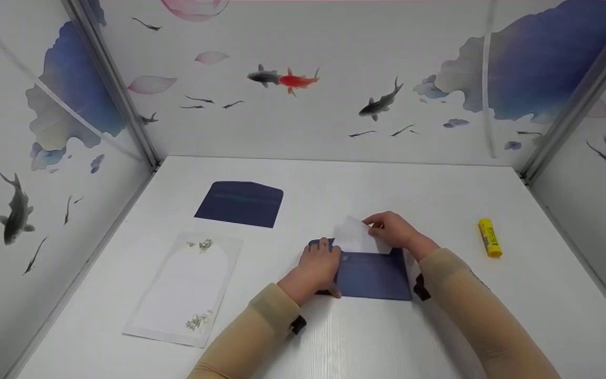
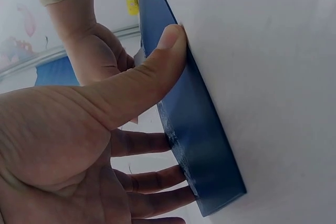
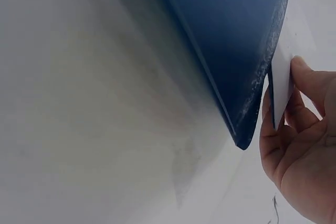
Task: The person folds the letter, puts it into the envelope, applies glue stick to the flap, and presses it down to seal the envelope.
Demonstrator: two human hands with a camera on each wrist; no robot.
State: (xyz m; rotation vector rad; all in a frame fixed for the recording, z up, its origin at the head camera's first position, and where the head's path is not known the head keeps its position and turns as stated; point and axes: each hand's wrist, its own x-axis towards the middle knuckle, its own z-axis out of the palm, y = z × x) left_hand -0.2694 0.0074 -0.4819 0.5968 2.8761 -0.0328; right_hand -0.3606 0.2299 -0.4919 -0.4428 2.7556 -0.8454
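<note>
Head view, envelope: the blue envelope (image 1: 374,279) lies on the table (image 1: 429,184); the left hand (image 1: 320,268) presses its left end, fingers straight.
Head view, paper: the right hand (image 1: 392,229) pinches white paper (image 1: 356,237) at the envelope's top edge; best kept square.
Left wrist, thumb: lies across the envelope; light pressure should avoid creasing.
Right wrist, shiny edge (image 3: 261,74): the pinched paper is close by; probably wise to avoid snagging.

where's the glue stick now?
Head view: on the right side of the white table, the glue stick is right of the right hand and blue envelope.
</note>
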